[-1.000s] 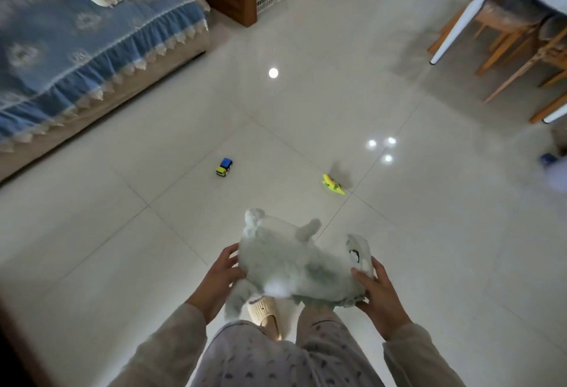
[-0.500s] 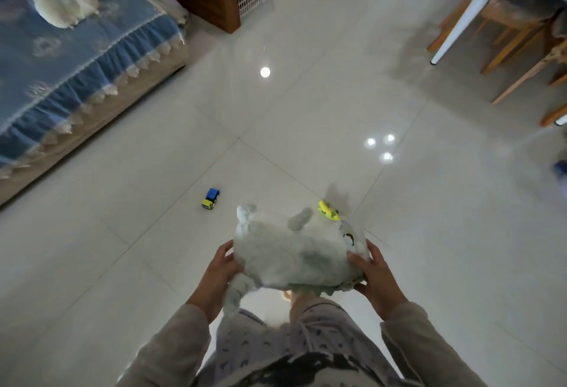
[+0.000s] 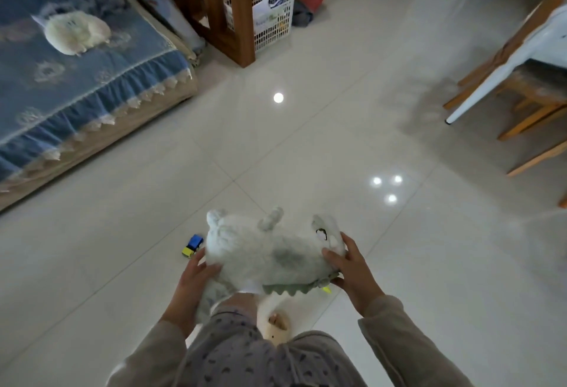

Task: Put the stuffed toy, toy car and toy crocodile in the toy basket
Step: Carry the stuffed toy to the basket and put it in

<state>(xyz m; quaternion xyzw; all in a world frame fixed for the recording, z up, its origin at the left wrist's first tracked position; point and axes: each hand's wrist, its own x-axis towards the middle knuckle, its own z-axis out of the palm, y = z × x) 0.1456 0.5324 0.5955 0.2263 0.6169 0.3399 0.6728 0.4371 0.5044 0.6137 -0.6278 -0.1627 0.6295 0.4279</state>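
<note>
So the person's wearing loose beige long sleeves, kinda soft-looking fabric, cuffs ending right at the wrists of the left hand point(image 3: 196, 276) and right hand point(image 3: 352, 273). Bottom center of the frame: grey pajama-style pants with small dark blotchy prints. A cream slipper point(image 3: 277, 323) shows just above them.

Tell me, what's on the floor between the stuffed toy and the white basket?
Nothing: in the head view, only bare shiny floor stretches from the stuffed toy to the basket.
</note>
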